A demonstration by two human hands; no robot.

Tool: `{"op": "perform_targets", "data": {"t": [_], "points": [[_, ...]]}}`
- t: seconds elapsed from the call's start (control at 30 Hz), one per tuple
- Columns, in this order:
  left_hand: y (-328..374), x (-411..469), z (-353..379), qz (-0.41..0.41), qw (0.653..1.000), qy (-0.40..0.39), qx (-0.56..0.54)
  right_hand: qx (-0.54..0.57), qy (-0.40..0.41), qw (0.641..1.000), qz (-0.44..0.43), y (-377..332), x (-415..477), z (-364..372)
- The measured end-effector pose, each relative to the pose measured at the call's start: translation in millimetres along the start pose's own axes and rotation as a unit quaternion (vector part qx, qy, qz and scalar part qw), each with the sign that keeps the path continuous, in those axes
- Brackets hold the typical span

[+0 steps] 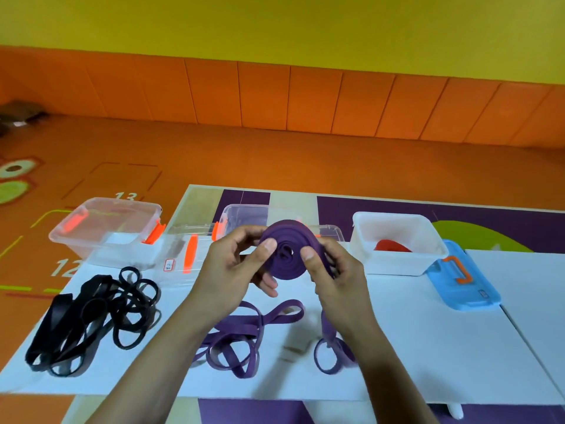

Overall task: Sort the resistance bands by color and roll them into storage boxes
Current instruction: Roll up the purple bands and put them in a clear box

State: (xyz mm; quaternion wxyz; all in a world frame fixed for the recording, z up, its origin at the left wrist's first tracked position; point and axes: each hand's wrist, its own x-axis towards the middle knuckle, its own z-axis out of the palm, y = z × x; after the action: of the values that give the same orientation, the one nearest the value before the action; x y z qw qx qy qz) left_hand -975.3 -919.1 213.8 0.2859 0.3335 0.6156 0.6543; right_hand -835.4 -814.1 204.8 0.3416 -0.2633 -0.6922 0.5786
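Resistance bands in black (91,319) lie heaped left of the middle clear box (244,214); loose purple bands (244,335) wait in front of it. Just before it, left hand (235,264) and right hand (333,276) pinch a part-wound purple coil (286,252). Right of it, a red roll (393,245) seems boxed already.

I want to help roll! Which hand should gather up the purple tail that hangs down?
Probably the right hand. The loose tail hangs just below it and seems to run up into its fingers. The left hand grips the roll on the other side, farther from the tail.
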Motion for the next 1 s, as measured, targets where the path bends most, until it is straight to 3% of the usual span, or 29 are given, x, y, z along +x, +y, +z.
{"op": "perform_targets", "data": {"t": [0.13, 0.23, 0.37, 0.47, 0.6, 0.77, 1.0], "points": [[-8, -3, 10, -0.029, 0.999, 0.023, -0.037, -0.015, 0.048, 0.999, 0.001, 5, -3, 17], [-5, -4, 2, -0.049, 0.999, -0.015, -0.012, -0.042, 0.005, 0.999, 0.001, 1, 2, 7], [13, 3, -22, 0.016, 0.975, -0.044, 0.216, -0.061, -0.09, 0.994, 0.021, -4, 3, -12], [25, 9, -29, 0.047, 0.934, -0.134, 0.328, -0.073, -0.142, 0.987, 0.021, -5, 3, -14], [28, 10, -31, 0.024, 0.951, -0.18, 0.249, -0.1, -0.141, 0.985, -0.005, 0, 4, -10], [17, 3, -25, 0.033, 0.986, -0.102, 0.128, -0.098, -0.085, 0.992, -0.009, 1, 8, -10], [4, 0, -12, 0.025, 0.999, -0.021, -0.007, 0.052, -0.031, 0.998, 0.009, 1, 10, -3]]}}
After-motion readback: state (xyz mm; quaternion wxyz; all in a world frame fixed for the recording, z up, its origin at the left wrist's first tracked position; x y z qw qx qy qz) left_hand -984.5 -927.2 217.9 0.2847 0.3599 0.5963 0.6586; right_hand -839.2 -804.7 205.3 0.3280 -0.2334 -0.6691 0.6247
